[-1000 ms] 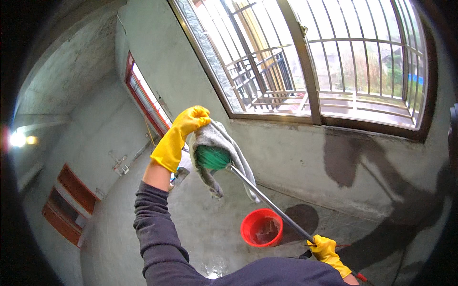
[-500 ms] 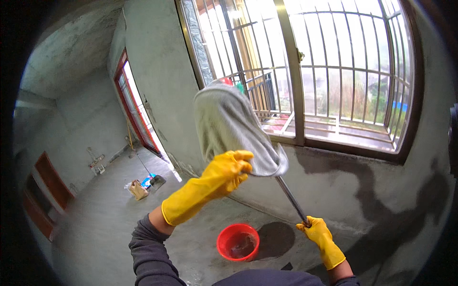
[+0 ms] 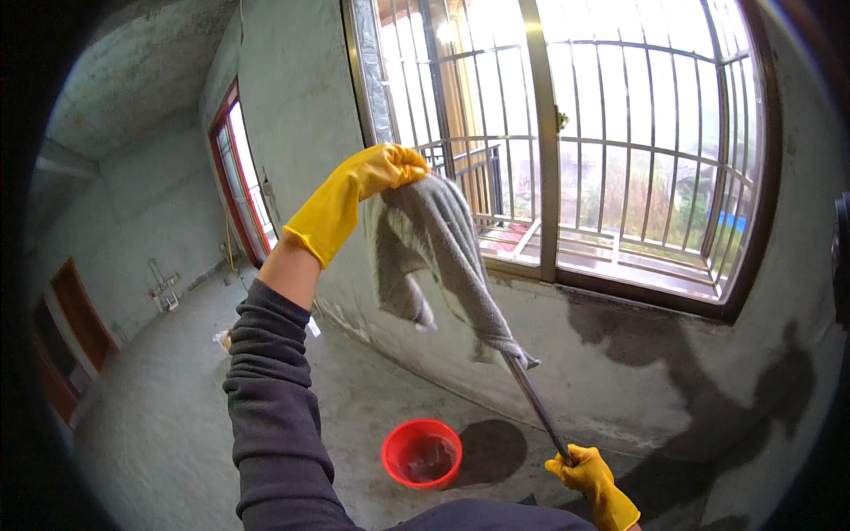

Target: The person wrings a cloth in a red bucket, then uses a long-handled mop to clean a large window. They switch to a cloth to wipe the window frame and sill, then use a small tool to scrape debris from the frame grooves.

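Note:
A grey cloth [image 3: 434, 234] hangs draped over the upper end of a thin metal pole [image 3: 536, 403], one side dangling loose. My left hand [image 3: 376, 181], in a yellow rubber glove, is raised and pinches the top of the cloth. Lower right, my right hand [image 3: 591, 485], gloved the same way, wraps round the lower part of the pole. The pole slants up to the left in front of the window [image 3: 549, 150]. Whatever sits at its upper end is hidden under the cloth.
A red bucket [image 3: 396, 460] with murky water stands on the concrete floor [image 3: 177, 425] below the pole. Metal bars [image 3: 651, 150] cage the window. A bare grey wall [image 3: 398, 350] runs under it. At the far left is a red-framed door [image 3: 239, 181].
My left hand has risen from the cloth's lower edge to its top. The cloth, spread wide before, now hangs in narrower folds. My right hand keeps the pole, slightly lower.

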The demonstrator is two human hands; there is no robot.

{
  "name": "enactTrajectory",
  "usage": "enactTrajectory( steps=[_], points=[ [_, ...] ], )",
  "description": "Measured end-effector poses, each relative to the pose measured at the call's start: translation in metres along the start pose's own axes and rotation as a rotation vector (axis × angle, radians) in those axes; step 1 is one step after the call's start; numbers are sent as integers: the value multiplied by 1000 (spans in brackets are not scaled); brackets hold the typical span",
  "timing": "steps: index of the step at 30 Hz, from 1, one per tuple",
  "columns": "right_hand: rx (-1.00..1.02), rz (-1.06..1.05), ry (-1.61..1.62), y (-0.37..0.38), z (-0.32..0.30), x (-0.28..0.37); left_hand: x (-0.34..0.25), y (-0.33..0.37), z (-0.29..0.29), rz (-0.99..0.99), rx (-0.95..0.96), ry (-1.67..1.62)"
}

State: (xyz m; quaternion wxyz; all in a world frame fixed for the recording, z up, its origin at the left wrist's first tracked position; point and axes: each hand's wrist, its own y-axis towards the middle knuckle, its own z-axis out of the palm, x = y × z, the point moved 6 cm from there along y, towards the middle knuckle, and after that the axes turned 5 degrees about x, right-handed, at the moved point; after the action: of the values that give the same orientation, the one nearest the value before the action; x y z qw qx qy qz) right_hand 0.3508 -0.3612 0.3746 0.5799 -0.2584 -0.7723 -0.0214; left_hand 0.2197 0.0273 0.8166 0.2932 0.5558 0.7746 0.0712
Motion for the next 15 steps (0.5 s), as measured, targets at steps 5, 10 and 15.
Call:
enactTrajectory(
  steps=[5, 10, 15],
  points=[
    [21, -77, -65, -20, 3, -22, 38, 26, -27, -6, -363, -284],
    [-64, -138, -95, -39, 5, 2, 25, 36, -23, 14, 431, -213],
    [-58, -166, -1, -38, -3, -13, 42, 9, 19, -87, 564, -134]
  ],
)
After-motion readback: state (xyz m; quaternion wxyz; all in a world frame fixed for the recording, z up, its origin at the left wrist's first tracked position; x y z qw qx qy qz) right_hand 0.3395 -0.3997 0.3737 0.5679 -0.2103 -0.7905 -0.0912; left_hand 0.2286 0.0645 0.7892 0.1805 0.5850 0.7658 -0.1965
